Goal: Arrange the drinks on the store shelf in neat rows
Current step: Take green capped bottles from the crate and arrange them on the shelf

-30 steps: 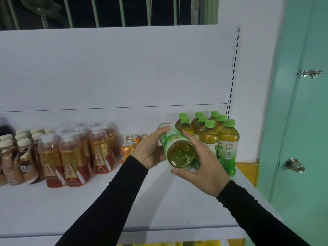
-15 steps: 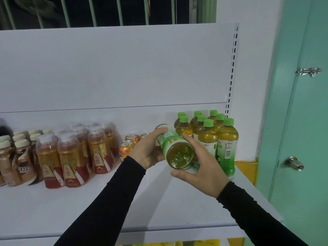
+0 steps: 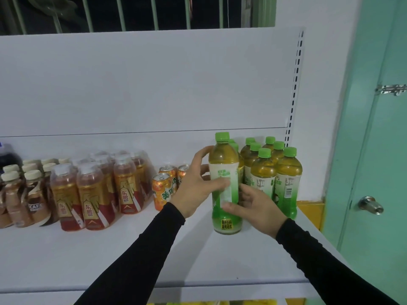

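Both my hands are on 1 green tea bottle (image 3: pixel 224 183), upright on the white shelf (image 3: pixel 132 249) just right of the frame's centre.

My left hand (image 3: pixel 196 186) wraps its label from the left, thumb across the front and fingers spread up toward the shoulder; my right hand (image 3: pixel 255 208) holds it lower down from the right, thumb pressed on the label. Its base sits on the shelf, or just above it; I cannot tell which. Just to its right and behind stands the group of green-capped tea bottles (image 3: pixel 275 172) in rows. Left of my left hand are orange cans (image 3: pixel 163 190), then a shrink-wrapped pack of red-and-gold bottles (image 3: pixel 97 190), and brown coffee bottles (image 3: pixel 22 194) at the frame's left edge.
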`<state>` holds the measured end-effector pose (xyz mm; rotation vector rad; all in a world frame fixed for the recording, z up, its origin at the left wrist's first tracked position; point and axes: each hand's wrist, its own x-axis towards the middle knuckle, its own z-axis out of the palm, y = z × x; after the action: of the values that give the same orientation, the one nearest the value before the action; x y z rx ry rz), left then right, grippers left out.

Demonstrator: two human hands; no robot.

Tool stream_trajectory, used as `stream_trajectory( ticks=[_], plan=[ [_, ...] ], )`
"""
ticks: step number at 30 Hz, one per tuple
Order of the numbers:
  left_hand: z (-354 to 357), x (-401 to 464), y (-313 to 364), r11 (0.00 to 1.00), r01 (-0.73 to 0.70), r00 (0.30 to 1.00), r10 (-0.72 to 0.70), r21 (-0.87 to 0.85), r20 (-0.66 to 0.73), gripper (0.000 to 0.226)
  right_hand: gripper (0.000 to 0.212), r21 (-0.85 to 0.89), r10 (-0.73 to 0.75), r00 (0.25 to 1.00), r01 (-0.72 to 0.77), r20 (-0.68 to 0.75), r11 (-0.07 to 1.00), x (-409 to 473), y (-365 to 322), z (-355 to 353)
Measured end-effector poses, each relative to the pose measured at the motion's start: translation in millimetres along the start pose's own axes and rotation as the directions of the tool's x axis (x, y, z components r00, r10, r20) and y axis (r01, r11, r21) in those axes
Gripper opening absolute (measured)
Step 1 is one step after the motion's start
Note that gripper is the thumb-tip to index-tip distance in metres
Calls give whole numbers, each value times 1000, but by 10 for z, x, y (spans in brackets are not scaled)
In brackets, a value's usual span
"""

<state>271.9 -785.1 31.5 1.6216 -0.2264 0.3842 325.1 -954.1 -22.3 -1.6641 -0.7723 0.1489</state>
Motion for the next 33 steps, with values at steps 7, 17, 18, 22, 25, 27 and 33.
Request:
stream_trajectory(
  ticks=[7,17,18,22,25,27,33],
  plan=[
    [-83,-129,22,940,-207,969,158,272,189,69,62,-171,-71,978,37,-198,985,15,258,118],
    [-144,-193,-45,900,-248,956,168,359,240,70,65,-255,-131,964,70,-230,964,14,349,123],
    [-137,-185,-56,911,-222,964,150,347,220,70,60,-253,-115,970,58,-214,966,1,336,118],
    [-66,-141,-147,889,-178,975,101,421,199,76,62,-203,-70,989,42,-133,978,-102,326,94],
    [-17,-53,-242,888,-131,988,81,442,131,79,60,-212,-48,994,27,-94,977,-179,336,62],
    [15,34,-338,911,-79,996,61,406,58,77,55,-280,-26,994,-5,-105,960,-232,347,13],
    [244,273,-501,961,47,993,-16,273,-114,69,99,-669,151,983,-184,-108,720,-486,484,-309]
  ],
)
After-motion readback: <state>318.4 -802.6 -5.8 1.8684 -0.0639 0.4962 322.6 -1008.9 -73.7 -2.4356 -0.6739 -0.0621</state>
